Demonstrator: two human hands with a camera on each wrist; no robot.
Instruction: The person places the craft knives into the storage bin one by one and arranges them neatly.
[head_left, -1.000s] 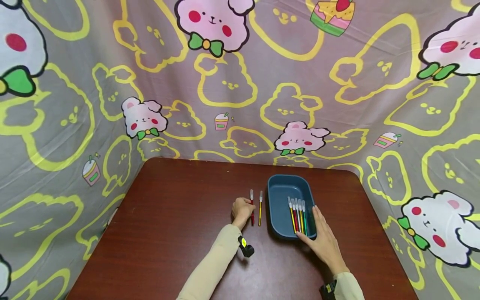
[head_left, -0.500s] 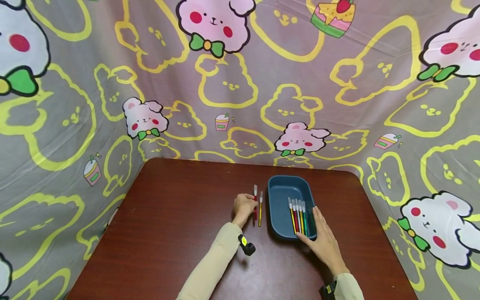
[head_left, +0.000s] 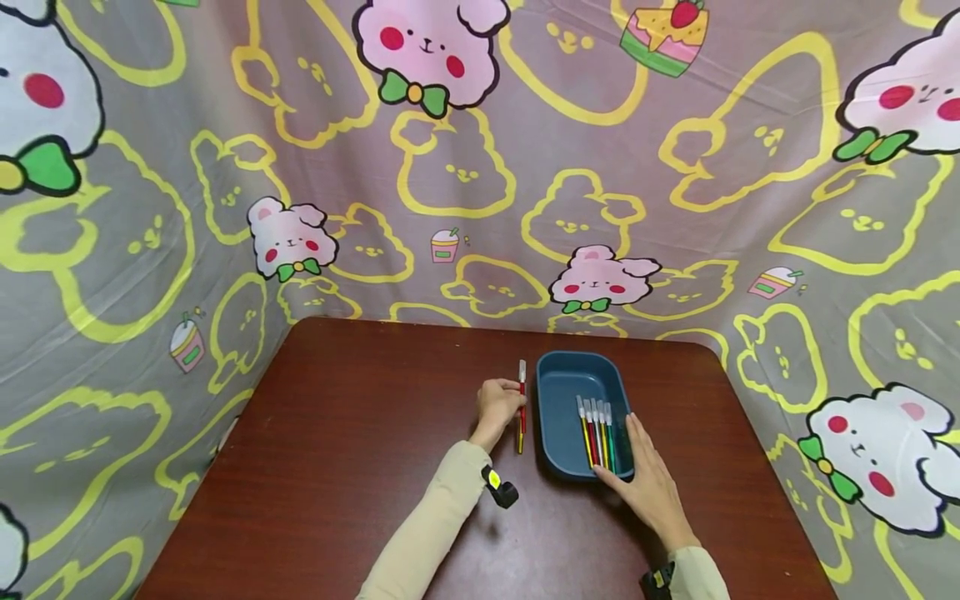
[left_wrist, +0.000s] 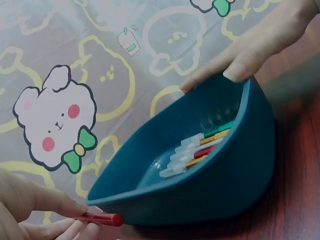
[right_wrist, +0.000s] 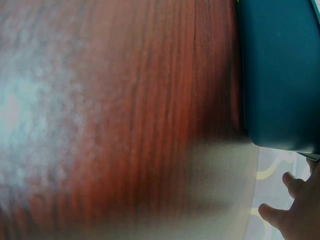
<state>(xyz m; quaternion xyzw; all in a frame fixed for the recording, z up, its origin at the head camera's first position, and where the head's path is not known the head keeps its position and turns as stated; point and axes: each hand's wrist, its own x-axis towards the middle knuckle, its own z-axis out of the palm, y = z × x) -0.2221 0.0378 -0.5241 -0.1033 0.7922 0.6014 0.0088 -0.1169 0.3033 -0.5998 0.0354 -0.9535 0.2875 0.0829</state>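
My left hand (head_left: pixel 498 406) pinches a slim red craft knife (head_left: pixel 522 372) with a translucent cap, held upright in the head view beside the box's left wall. In the left wrist view the red butt end of that craft knife (left_wrist: pixel 107 218) sticks out past thumb and fingers. A yellow craft knife (head_left: pixel 521 443) lies on the table, mostly hidden behind the red one. My right hand (head_left: pixel 654 483) rests against the near right corner of the blue box (head_left: pixel 546 433), fingers straight along its side, thumb by the near rim. Several capped craft knives (head_left: pixel 597 435) lie side by side inside.
The brown wooden table (head_left: pixel 360 433) extends left and toward the front. Behind it and at both sides hangs a grey cloth (head_left: pixel 465 287) printed with cartoon animals. A small black camera (head_left: pixel 501 487) is strapped to the left wrist.
My left hand has carried the red craft knife rightward and slightly away, from left of the yellow one to over it. The right hand and box have stayed in place.
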